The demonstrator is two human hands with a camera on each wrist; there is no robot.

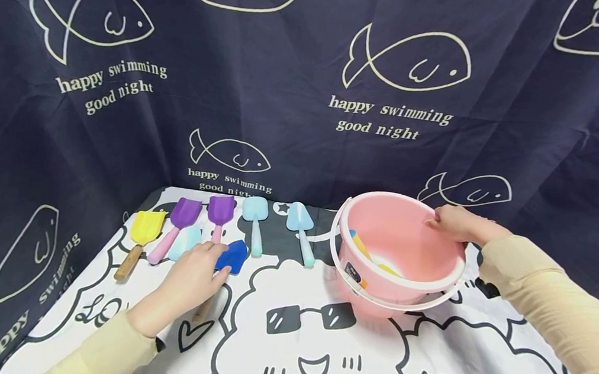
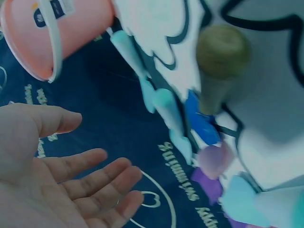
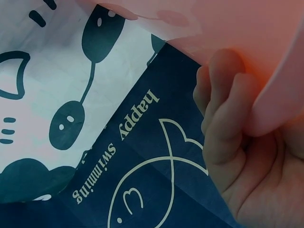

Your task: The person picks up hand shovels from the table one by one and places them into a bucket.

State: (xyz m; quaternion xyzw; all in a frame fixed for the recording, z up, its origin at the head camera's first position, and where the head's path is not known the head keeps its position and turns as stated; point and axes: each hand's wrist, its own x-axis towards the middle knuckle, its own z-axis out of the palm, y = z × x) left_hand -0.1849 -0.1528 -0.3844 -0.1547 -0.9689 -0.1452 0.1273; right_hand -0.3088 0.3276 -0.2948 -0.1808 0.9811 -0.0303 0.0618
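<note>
1. Pink bucket (image 1: pixel 402 231): at the right of the cloth-covered table, round and smooth-walled, tilted a little, its mouth turned partly my way. White carrying handle hangs round the near side; small dark label on the outer wall. Inside, a yellow-and-orange item with a blue end (image 1: pixel 361 244); the rest too hidden to tell.
2. Right hand (image 1: pixel 455 221): fingers curled over the bucket's far right rim, gripping it.
3. Left hand (image 1: pixel 192 278): fingers loosely extended, thumb apart, nothing held; above the blue shovel (image 1: pixel 233 257). Contact: cannot tell from the head view.
4. Blue shovel: deep blue blade, wooden handle partly behind the hand, left of the bucket.
5. Around it: yellow shovel (image 1: pixel 147 226), wooden-handled; two purple blades (image 1: pixel 221 208) with pink handles; three light blue blades (image 1: pixel 256 209).
</note>
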